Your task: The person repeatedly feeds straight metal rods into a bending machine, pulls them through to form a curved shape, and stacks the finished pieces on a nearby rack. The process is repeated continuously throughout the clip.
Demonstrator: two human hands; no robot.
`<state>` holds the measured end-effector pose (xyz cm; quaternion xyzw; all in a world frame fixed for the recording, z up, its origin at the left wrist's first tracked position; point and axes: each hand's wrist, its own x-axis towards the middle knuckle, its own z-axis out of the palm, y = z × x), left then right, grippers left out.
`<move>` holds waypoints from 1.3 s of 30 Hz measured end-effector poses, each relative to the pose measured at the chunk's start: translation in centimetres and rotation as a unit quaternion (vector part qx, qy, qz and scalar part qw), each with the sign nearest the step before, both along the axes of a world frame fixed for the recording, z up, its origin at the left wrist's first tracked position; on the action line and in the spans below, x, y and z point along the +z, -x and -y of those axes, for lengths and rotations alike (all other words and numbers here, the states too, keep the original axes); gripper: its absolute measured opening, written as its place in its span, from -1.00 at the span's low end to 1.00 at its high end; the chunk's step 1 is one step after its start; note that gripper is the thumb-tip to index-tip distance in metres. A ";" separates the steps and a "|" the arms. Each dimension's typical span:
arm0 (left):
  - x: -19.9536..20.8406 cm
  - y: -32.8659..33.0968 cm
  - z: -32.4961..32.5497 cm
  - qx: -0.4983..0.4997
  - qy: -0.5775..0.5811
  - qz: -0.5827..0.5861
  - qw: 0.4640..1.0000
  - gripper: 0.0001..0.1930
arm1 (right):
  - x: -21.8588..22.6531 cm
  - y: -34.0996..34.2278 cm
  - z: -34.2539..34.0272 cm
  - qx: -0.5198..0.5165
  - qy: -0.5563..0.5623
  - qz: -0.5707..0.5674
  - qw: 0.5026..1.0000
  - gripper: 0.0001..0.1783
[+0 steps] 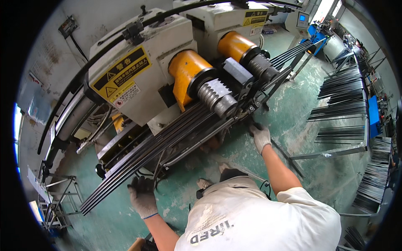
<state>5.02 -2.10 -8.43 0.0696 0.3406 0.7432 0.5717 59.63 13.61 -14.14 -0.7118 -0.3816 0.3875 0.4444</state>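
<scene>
A bundle of long dark metal rods [159,146] runs diagonally through a white machine [138,71] with two orange cylinders and ribbed grey rollers [215,96]. My left hand [142,195], in a grey glove with dark fingers, is curled against the lower edge of the bundle near its near end. My right hand [260,137], in a light grey glove, is closed around a thin dark rod [289,161] just below the machine's roller section. My white T-shirt fills the bottom of the view.
Racks [343,96] stacked with several layers of dark rods stand at the right, over a stained green floor [293,104]. A small metal frame stand [63,196] sits at the lower left. More machines and a blue control screen lie at the far back.
</scene>
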 end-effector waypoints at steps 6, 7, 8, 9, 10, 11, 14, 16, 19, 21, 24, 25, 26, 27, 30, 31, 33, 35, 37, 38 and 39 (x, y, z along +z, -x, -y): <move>2.3 1.1 1.0 -0.023 -0.114 -0.074 0.990 -0.46 | 9.9 4.9 -5.5 -0.098 -0.140 -0.175 0.970 -0.35; 2.7 1.0 0.9 0.024 -0.064 -0.093 0.993 -0.43 | 12.1 5.7 -5.6 -0.103 -0.135 -0.216 0.962 -0.34; 3.1 0.9 0.6 0.036 -0.053 -0.096 0.993 -0.42 | 12.1 5.5 -6.4 -0.106 -0.144 -0.198 0.964 -0.35; 3.7 0.8 0.1 0.048 -0.042 -0.100 0.993 -0.41 | 11.6 5.0 -7.0 -0.116 -0.152 -0.226 0.955 -0.32; 4.3 1.0 -0.5 0.061 -0.034 -0.104 0.992 -0.40 | 11.3 4.8 -7.9 -0.124 -0.164 -0.256 0.944 -0.29; 5.2 1.0 -0.8 0.046 -0.017 -0.111 0.993 -0.35 | 11.4 4.7 -8.2 -0.137 -0.173 -0.284 0.933 -0.32; 7.3 -0.2 -2.6 0.079 -0.032 -0.083 0.993 -0.34 | 11.1 4.3 -9.1 -0.125 -0.169 -0.281 0.936 -0.36; 4.5 6.0 -2.0 0.076 -0.061 -0.162 0.982 -0.27 | 10.4 4.6 -10.5 -0.117 -0.167 -0.290 0.935 -0.33; 11.5 2.6 -5.9 0.152 -0.049 -0.261 0.952 -0.26 | 9.4 2.8 -12.4 -0.128 -0.149 -0.315 0.929 -0.29; 17.6 0.7 -7.3 0.208 -0.080 -0.311 0.924 -0.26 | 10.3 2.9 -13.4 -0.137 -0.126 -0.314 0.931 -0.31; 25.6 -1.4 -8.6 0.255 -0.071 -0.361 0.894 -0.28 | 12.7 3.6 -14.1 -0.121 -0.126 -0.315 0.933 -0.38; 26.9 -1.4 -9.1 0.321 -0.035 -0.458 0.829 -0.32 | 12.5 3.1 -14.7 -0.092 -0.125 -0.292 0.944 -0.40; 28.1 -1.9 -10.1 0.298 -0.048 -0.443 0.844 -0.33 | 11.8 2.1 -15.7 -0.069 -0.129 -0.266 0.953 -0.42; 29.4 -2.4 -11.3 0.275 -0.061 -0.429 0.858 -0.34 | 10.7 1.1 -16.9 -0.036 -0.123 -0.236 0.963 -0.48; 33.0 -6.1 -13.4 0.189 -0.099 -0.437 0.874 -0.46 | 11.4 2.0 -17.4 -0.059 -0.167 -0.354 0.918 -0.51; 33.7 -7.0 -14.3 0.181 -0.105 -0.452 0.867 -0.49 | 11.4 1.9 -17.6 -0.029 -0.159 -0.394 0.905 -0.33; 34.9 -10.5 -16.7 0.200 -0.116 -0.496 0.837 -0.58 | 10.7 1.2 -18.3 -0.016 -0.190 -0.360 0.913 -0.42; 35.5 -11.8 -18.3 0.197 -0.139 -0.563 0.791 -0.57 | 11.8 1.1 -17.4 -0.006 -0.224 -0.322 0.920 -0.49; 36.5 -15.4 -19.5 0.191 -0.151 -0.583 0.775 -0.64 | 10.8 1.3 -18.1 0.019 -0.221 -0.297 0.929 -0.51; 36.9 -16.4 -20.4 0.175 -0.163 -0.598 0.765 -0.66 | 10.7 0.9 -18.1 0.028 -0.222 -0.283 0.932 -0.52; 37.2 -17.2 -21.1 0.160 -0.174 -0.613 0.754 -0.67 | 10.6 0.7 -18.1 0.030 -0.226 -0.297 0.927 -0.54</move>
